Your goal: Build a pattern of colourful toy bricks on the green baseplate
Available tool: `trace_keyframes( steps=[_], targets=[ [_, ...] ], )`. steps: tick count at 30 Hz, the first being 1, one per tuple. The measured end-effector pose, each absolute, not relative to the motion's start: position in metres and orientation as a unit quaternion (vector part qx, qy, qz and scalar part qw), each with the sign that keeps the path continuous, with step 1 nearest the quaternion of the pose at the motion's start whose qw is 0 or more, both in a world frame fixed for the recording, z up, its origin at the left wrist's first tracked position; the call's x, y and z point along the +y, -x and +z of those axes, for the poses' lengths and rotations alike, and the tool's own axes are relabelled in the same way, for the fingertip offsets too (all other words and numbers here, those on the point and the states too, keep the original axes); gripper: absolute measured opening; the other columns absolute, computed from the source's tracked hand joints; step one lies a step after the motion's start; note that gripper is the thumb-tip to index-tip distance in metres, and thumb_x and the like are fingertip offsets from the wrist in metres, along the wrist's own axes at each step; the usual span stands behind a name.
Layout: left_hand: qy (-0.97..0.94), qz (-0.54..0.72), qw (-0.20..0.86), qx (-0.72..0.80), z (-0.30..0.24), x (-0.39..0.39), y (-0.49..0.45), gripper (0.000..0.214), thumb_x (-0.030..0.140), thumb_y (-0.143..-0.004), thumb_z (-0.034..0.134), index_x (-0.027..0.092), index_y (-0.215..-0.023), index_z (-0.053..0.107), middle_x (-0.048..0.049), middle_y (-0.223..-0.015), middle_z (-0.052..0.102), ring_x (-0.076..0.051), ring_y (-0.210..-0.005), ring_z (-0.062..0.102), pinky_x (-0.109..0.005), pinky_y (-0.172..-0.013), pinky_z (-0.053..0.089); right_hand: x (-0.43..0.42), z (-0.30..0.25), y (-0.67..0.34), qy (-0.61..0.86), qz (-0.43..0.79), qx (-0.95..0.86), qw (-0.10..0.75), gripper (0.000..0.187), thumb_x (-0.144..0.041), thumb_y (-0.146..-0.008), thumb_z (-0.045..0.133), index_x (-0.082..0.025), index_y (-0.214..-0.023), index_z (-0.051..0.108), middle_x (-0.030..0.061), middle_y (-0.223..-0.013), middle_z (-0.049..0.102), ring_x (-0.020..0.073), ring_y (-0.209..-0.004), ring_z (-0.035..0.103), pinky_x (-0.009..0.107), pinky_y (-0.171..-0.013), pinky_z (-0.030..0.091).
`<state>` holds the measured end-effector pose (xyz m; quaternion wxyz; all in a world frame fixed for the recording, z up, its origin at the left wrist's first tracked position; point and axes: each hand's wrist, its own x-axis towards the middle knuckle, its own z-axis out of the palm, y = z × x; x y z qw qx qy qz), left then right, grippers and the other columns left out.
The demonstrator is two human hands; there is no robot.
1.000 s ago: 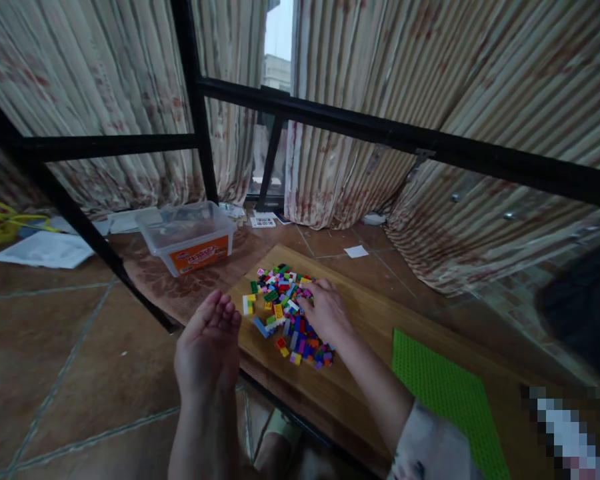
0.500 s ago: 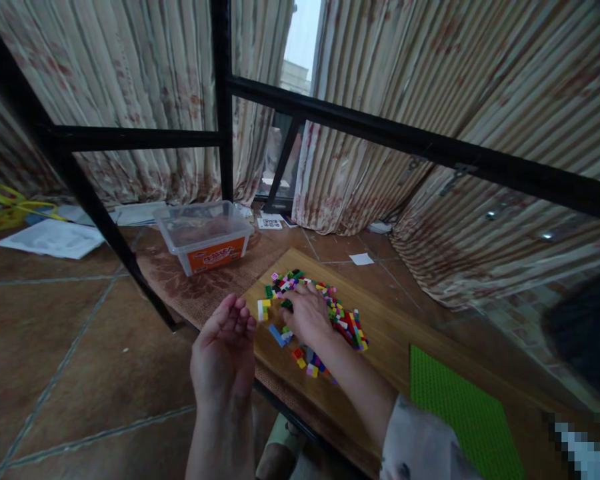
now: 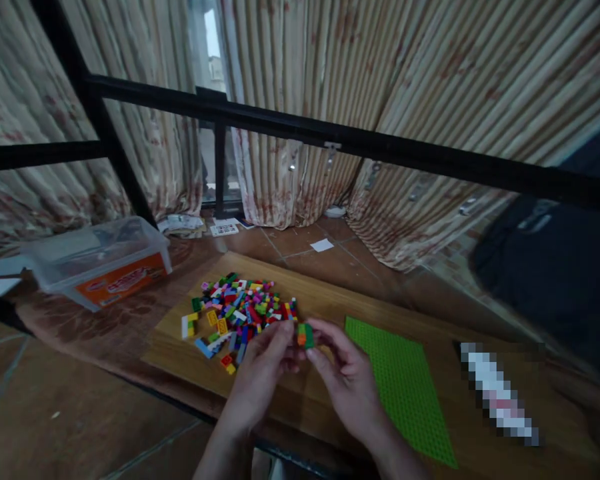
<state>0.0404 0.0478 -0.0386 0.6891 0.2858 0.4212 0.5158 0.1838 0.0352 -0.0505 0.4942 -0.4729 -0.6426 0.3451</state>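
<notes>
My left hand (image 3: 263,373) and my right hand (image 3: 344,380) meet over the wooden board (image 3: 325,300), fingertips pinched together on small bricks. Between them sit an orange brick (image 3: 301,335) and a green brick (image 3: 309,335), touching each other. Just left of my hands lies a pile of several small coloured bricks (image 3: 240,310). A green studded baseplate (image 3: 400,383) lies flat on the board to the right of my right hand.
A clear plastic box with an orange label (image 3: 100,263) stands at the left on a brown patterned mat. A black metal frame (image 3: 330,137) crosses in front of striped curtains. A dark bag (image 3: 555,280) is at the right. Papers lie on the tiled floor.
My right hand left the brick pile with bricks, and my left hand, held open and upturned before, closed in to meet it. The view swung to the right.
</notes>
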Motion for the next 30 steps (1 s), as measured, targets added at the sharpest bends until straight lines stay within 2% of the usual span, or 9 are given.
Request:
trace_keyframes(
  steps=[4, 7, 10, 15, 20, 22, 26, 30],
  targets=[
    [-0.342, 0.469, 0.703, 0.411, -0.043, 0.042, -0.08, 0.028, 0.04, -0.069, 0.075, 0.014, -0.077, 0.068, 0.001, -0.061, 0.059, -0.008, -0.054, 0.051, -0.019, -0.051, 0.041, 0.018, -0.057, -0.22, 0.489, 0.31, -0.658, 0.482, 0.037, -0.025, -0.086, 0.058, -0.029, -0.123, 0.057, 0.0044, -0.114, 0.063, 0.0178, -0.102, 0.059, 0.033, -0.09, 0.049],
    [-0.362, 0.436, 0.708, 0.421, -0.047, 0.041, -0.098, 0.025, 0.037, -0.066, 0.077, 0.014, -0.075, 0.069, 0.0004, -0.065, 0.061, -0.008, -0.054, 0.05, -0.019, -0.051, 0.041, 0.014, -0.063, -0.24, 0.492, 0.308, -0.667, 0.468, 0.04, -0.024, -0.082, 0.064, -0.029, -0.122, 0.057, 0.0037, -0.106, 0.063, 0.0168, -0.094, 0.06, 0.032, -0.085, 0.05],
    [-0.376, 0.4, 0.717, 0.429, -0.053, 0.04, -0.111, 0.028, 0.038, -0.066, 0.076, 0.013, -0.076, 0.071, -0.0023, -0.069, 0.064, -0.009, -0.055, 0.052, -0.02, -0.052, 0.042, 0.012, -0.066, -0.256, 0.492, 0.311, -0.663, 0.471, 0.035, -0.021, -0.082, 0.064, -0.028, -0.116, 0.061, 0.0027, -0.099, 0.063, 0.0151, -0.087, 0.06, 0.029, -0.081, 0.051],
    [-0.382, 0.339, 0.732, 0.451, -0.058, 0.038, -0.128, 0.031, 0.04, -0.065, 0.076, 0.011, -0.075, 0.069, -0.0029, -0.06, 0.062, -0.011, -0.052, 0.054, -0.021, -0.052, 0.044, 0.004, -0.064, -0.28, 0.48, 0.35, -0.657, 0.463, 0.026, -0.02, -0.082, 0.064, -0.025, -0.107, 0.066, 0.0031, -0.1, 0.066, 0.0137, -0.085, 0.061, 0.027, -0.079, 0.051],
    [-0.415, 0.287, 0.729, 0.462, -0.057, 0.043, -0.129, 0.028, 0.04, -0.066, 0.073, 0.013, -0.069, 0.065, -0.0037, -0.062, 0.063, -0.013, -0.054, 0.057, -0.023, -0.053, 0.045, -0.004, -0.071, -0.307, 0.501, 0.384, -0.612, 0.477, 0.024, -0.026, -0.082, 0.063, -0.025, -0.106, 0.069, 0.0034, -0.098, 0.07, 0.0156, -0.089, 0.064, 0.028, -0.078, 0.053],
    [-0.458, 0.285, 0.674, 0.503, -0.06, 0.049, -0.126, 0.026, 0.04, -0.069, 0.069, 0.015, -0.067, 0.065, -0.0035, -0.062, 0.063, -0.014, -0.054, 0.057, -0.024, -0.053, 0.044, -0.002, -0.08, -0.321, 0.545, 0.383, -0.56, 0.492, 0.027, -0.031, -0.082, 0.062, -0.024, -0.108, 0.068, 0.0042, -0.097, 0.071, 0.0171, -0.086, 0.066, 0.03, -0.076, 0.055],
    [-0.58, 0.314, 0.413, 0.628, -0.072, 0.06, -0.12, 0.02, 0.036, -0.075, 0.06, 0.019, -0.076, 0.07, -0.0036, -0.066, 0.067, -0.019, -0.064, 0.062, -0.026, -0.06, 0.043, 0.007, -0.1, -0.35, 0.649, 0.356, -0.432, 0.515, 0.03, -0.038, -0.082, 0.056, -0.019, -0.102, 0.069, 0.0063, -0.086, 0.074, 0.0204, -0.074, 0.071, 0.035, -0.067, 0.058],
    [-0.68, 0.208, 0.208, 0.671, -0.077, 0.061, -0.12, 0.021, 0.03, -0.081, 0.053, 0.024, -0.089, 0.071, -0.007, -0.077, 0.071, -0.023, -0.075, 0.065, -0.028, -0.066, 0.042, 0.01, -0.11, -0.361, 0.681, 0.32, -0.448, 0.483, 0.029, -0.037, -0.082, 0.054, -0.02, -0.1, 0.07, 0.0065, -0.082, 0.074, 0.0217, -0.072, 0.07, 0.037, -0.066, 0.057]
  ],
)
